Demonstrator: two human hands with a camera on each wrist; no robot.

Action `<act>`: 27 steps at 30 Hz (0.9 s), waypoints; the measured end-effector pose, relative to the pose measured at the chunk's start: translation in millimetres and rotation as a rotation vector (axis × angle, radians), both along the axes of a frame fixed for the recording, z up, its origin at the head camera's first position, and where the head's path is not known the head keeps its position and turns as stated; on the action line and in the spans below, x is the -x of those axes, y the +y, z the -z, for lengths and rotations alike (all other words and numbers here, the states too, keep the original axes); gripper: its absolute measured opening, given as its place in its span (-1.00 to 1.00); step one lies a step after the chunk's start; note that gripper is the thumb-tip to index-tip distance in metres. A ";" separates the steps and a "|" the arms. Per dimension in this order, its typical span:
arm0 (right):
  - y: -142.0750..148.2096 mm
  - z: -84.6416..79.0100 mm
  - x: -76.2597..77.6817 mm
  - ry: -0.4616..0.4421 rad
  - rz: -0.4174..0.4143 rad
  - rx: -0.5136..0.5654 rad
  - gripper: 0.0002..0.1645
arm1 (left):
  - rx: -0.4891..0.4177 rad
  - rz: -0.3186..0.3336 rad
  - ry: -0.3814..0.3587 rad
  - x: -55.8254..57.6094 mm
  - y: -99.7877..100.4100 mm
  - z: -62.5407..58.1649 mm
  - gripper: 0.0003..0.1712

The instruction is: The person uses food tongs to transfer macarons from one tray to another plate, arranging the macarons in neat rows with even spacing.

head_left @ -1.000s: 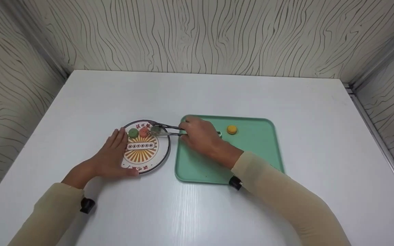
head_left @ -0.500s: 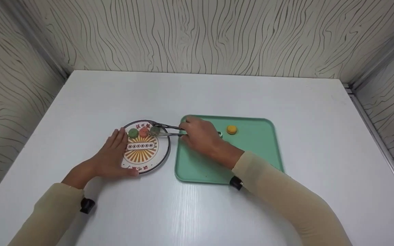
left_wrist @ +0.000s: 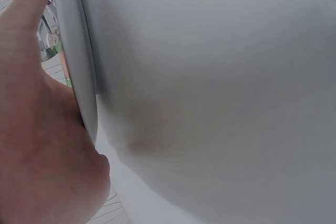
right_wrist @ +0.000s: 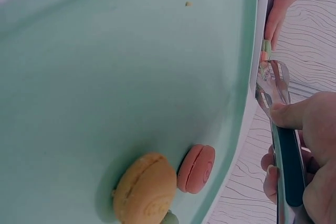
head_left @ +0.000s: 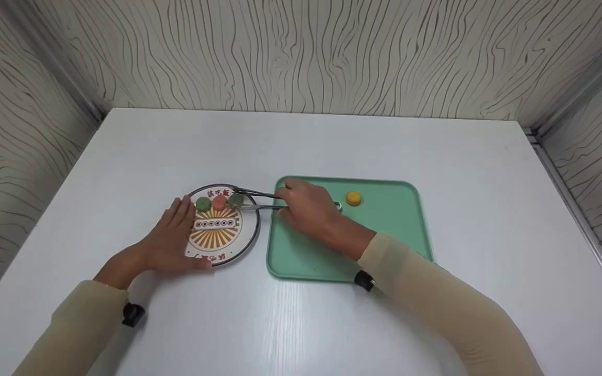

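Note:
My left hand (head_left: pixel 168 240) rests along the left rim of the round patterned plate (head_left: pixel 249 230), its fingers straight and its thumb at the near rim. In a row on the plate sit a green macaron (head_left: pixel 203 203), a pink macaron (head_left: pixel 219 202) and a dark green macaron (head_left: pixel 235 200). Above the green tray (head_left: pixel 306 256), my right hand (head_left: pixel 309 209) grips metal tongs (head_left: pixel 264 207) with dark handles (right_wrist: pixel 290 166). The tongs' tips stand on either side of the dark green macaron; whether they touch it I cannot tell.
On the tray, the right wrist view shows a yellow macaron (right_wrist: pixel 147 187), a pink one (right_wrist: pixel 197 169) and part of a green one (right_wrist: pixel 169 219). A small crumb (right_wrist: pixel 188 3) lies there too. Wood-patterned panels (head_left: pixel 301 57) border the white table (head_left: pixel 301 146).
The tongs' arms have spread slightly around the dark green macaron. My right hand and wrist have shifted a little to the right. The left hand and plate have stayed in place.

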State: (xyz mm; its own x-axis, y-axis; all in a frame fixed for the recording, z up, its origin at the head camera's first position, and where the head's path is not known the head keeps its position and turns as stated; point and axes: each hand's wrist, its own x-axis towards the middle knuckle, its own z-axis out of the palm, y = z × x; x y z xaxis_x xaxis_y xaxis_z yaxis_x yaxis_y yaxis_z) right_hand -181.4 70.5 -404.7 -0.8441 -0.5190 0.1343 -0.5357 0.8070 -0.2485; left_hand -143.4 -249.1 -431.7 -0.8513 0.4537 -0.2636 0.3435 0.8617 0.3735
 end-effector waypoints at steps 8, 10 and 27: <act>3.7 -2.3 -1.8 -0.006 0.011 -0.018 -0.66 | 0.012 -0.005 -0.006 0.9 -0.7 1.4 0.58; 4.5 -2.5 -1.9 -0.006 0.010 -0.027 -0.64 | 0.015 -0.007 -0.005 0.8 -0.9 1.7 0.58; 14.7 -1.1 -4.8 0.049 -0.004 0.015 -0.57 | -0.022 0.019 0.023 0.4 -1.7 -0.8 0.58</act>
